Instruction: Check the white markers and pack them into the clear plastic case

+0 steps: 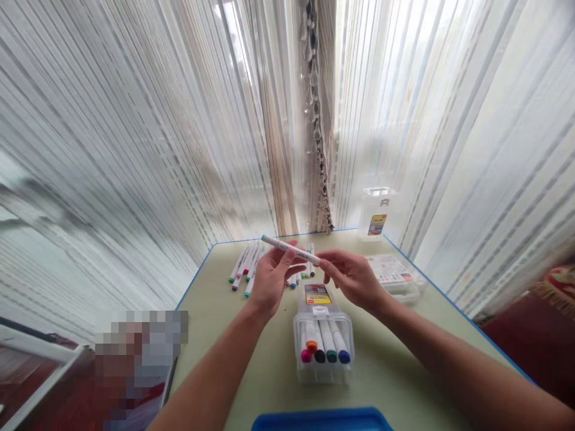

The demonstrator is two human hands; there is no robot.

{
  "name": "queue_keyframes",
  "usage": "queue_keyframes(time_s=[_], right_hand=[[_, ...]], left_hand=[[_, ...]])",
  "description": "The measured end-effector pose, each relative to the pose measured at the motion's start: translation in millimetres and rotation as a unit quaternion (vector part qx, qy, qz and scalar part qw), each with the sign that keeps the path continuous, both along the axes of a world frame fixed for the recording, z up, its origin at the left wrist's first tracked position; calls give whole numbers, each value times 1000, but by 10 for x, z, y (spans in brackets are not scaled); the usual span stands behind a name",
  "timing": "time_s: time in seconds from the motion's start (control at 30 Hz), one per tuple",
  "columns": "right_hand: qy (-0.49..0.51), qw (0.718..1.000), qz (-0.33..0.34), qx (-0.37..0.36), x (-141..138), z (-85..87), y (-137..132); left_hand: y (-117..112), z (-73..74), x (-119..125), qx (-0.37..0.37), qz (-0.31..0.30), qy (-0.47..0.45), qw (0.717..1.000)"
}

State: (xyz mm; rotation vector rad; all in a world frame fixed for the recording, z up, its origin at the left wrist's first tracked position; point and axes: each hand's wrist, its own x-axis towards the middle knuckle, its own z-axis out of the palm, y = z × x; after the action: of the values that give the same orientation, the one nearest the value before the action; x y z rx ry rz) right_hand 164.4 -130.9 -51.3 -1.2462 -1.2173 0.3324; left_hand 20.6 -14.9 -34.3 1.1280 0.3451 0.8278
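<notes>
A white marker pen [287,247] with a teal end is held slantwise above the table between both hands. My left hand [274,275] grips its middle between thumb and fingers. At its right end, my right hand [350,275] pinches the tip with thumb and fingertips. Below and between the hands lies a clear plastic case [324,374] with a yellow label, holding several markers [330,344] with pink, orange, black, green and blue ends. Behind my left hand, several loose white markers [245,263] lie on the table, some partly hidden by the hands.
The pale green table [381,365] has a blue edge. At the right lies a clear case [395,278]; another clear case [376,218] stands at the back corner. A blue tray-like object [321,419] shows at the front. Striped curtains [179,120] hang behind the table.
</notes>
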Motion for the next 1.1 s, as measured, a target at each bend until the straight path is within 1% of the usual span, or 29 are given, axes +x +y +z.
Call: queue_keyframes(time_s=[0.07, 0.17, 0.23, 0.3, 0.33, 0.4, 0.47, 0.5, 0.63, 0.73, 0.87, 1.0, 1.1], right_hand=[[-2, 1000, 5, -3, -4, 1, -11], [8, 1000, -13, -3, 16, -8, -21], [17, 1000, -18, -4, 39, -10, -23], [30, 999, -9, -3, 53, 1, -26], [40, 999, 0, -3, 54, 11, -28], [61, 998, 16, 2, 47, 34, -31], [76, 997, 22, 10, 34, 53, -32], [79, 997, 22, 13, 30, 59, -31], [76, 997, 21, 9, 33, 70, -25], [99, 995, 18, 14, 55, 79, -23], [164, 986, 7, 33, 115, 101, -22], [200, 979, 6, 38, 172, 118, -22], [211, 977, 9, 38, 175, 126, -33]], left_hand=[[27, -5, 9, 3, 19, -11, 1000], [82, -10, 13, 25, 37, -29, 999], [119, -16, 1, 81, 56, -12, 995], [147, -27, -19, 157, 63, 24, 985], [155, -35, -31, 192, 51, 42, 979], [161, -50, -52, 243, 7, 73, 967], [158, -62, -68, 278, -27, 98, 955], [154, -65, -72, 286, -32, 105, 952], [147, -49, -82, 270, -22, 104, 957], [161, -16, -97, 271, 16, 109, 956], [205, 4, -117, 256, 61, 112, 958], [228, 19, -117, 216, 63, 66, 972], [203, 63, -114, 192, 70, 49, 978]])
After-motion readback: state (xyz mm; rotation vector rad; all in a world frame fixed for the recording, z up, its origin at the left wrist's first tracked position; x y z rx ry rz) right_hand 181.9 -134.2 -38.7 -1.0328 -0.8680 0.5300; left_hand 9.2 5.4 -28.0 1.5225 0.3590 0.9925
